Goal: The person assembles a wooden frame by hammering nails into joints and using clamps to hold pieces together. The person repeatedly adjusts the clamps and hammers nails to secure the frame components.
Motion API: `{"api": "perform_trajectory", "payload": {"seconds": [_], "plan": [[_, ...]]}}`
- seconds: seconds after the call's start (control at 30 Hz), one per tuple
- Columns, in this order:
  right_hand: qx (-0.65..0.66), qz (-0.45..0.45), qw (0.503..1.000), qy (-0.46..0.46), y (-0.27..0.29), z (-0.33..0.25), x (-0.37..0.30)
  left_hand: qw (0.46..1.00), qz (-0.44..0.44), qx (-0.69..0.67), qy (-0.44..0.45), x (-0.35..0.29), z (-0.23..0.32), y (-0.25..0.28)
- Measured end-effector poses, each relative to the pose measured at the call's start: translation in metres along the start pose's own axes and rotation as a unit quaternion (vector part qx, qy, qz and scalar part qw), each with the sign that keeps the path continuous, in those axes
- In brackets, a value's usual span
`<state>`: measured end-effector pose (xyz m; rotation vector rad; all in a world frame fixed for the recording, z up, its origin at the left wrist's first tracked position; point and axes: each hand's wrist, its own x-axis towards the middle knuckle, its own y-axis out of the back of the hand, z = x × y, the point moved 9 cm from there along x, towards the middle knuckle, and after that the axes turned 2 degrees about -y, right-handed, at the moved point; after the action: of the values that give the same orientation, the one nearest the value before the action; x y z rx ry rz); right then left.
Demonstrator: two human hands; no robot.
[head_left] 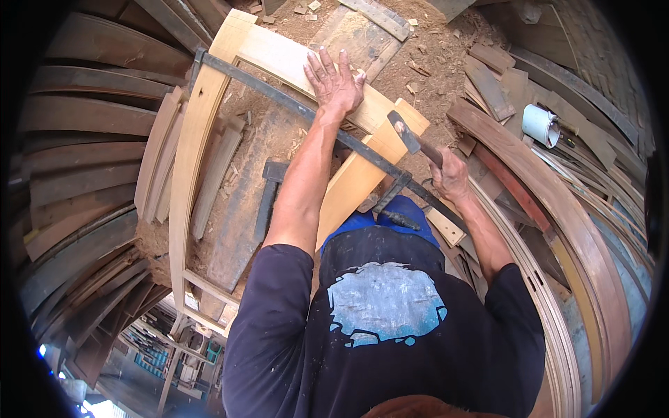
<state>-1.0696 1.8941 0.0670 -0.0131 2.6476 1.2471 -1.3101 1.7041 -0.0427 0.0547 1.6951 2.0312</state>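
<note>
My left hand [333, 82] lies flat with fingers spread on a pale wooden board [275, 59] that joins the far end of a long upright piece [182, 167] of the same light wood. In my right hand [449, 171] is the handle of a hammer [404, 132], its dark metal head close to the joint where the board meets another light wooden piece [362, 164]. A long dark metal bar clamp [293, 104] runs slantwise across the frame, under my left forearm, with its jaw and screw handle [401, 219] by my blue-clad lap.
Wood shavings [432, 70] cover the ground. Dark curved planks [90, 115] are stacked at the left, and long curved boards [557, 202] lie at the right. A white cup-shaped container [540, 125] rests on its side among scraps. Another dark clamp [268, 195] sits beside my left forearm.
</note>
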Motion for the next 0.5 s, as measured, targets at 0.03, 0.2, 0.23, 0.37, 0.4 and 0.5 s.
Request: {"api": "perform_trajectory", "payload": {"seconds": [0.03, 0.2, 0.23, 0.37, 0.4, 0.5], "plan": [[-0.032, -0.036, 0.998, -0.040, -0.012, 0.014, -0.001, 1.000, 0.000, 0.002, -0.001, 0.000, 0.001, -0.001], [-0.019, -0.034, 0.997, -0.067, -0.004, 0.003, 0.014, 1.000, 0.001, -0.017, 0.006, 0.002, -0.003, 0.000], [0.007, -0.006, 0.999, -0.043, 0.001, -0.006, 0.010, 1.000, 0.005, -0.019, 0.004, -0.002, -0.004, -0.001], [-0.096, -0.131, 0.976, -0.143, -0.038, 0.040, 0.001, 0.999, -0.038, -0.023, 0.023, 0.000, 0.002, 0.003], [-0.089, -0.157, 0.971, -0.158, -0.035, 0.036, 0.008, 0.997, -0.060, -0.024, 0.033, -0.001, 0.003, 0.001], [-0.016, -0.101, 0.988, -0.119, -0.016, -0.008, 0.027, 0.993, -0.086, -0.076, 0.035, 0.007, -0.010, 0.023]]}}
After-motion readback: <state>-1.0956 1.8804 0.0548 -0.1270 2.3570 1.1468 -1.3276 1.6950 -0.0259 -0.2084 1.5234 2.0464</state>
